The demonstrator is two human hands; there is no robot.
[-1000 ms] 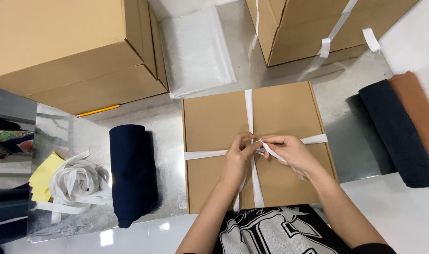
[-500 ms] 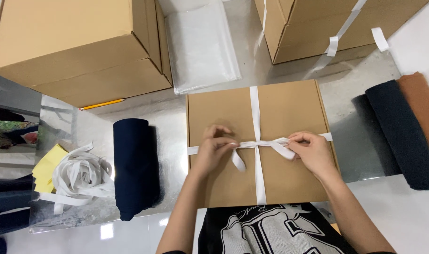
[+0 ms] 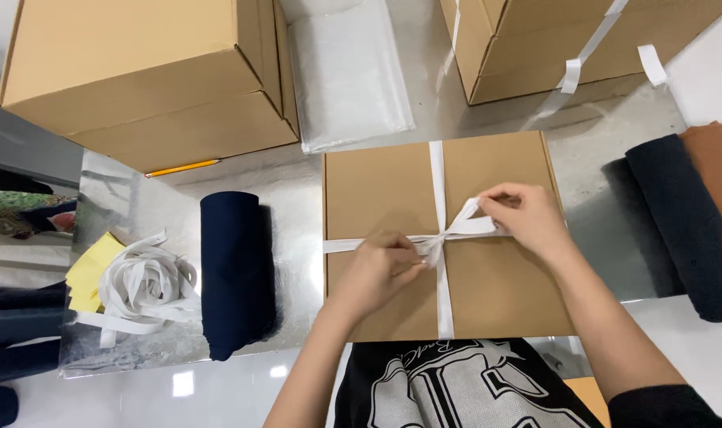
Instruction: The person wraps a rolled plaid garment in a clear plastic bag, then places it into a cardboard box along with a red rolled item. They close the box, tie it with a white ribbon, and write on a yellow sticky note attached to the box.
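A flat brown cardboard box lies on the shiny table in front of me, crossed by a white ribbon. My left hand pinches the ribbon at the knot in the middle of the lid. My right hand holds a loop of the same ribbon, lifted up and to the right of the knot. Both hands rest over the box top.
A rolled navy cloth lies left of the box, beside a heap of white ribbon and yellow paper. Dark and brown cloth rolls lie at the right. Two big cartons and a clear plastic bag sit behind.
My hands have moved apart along the ribbon. The right hand now lifts a loop up to the right, and the left hand has shifted to the knot.
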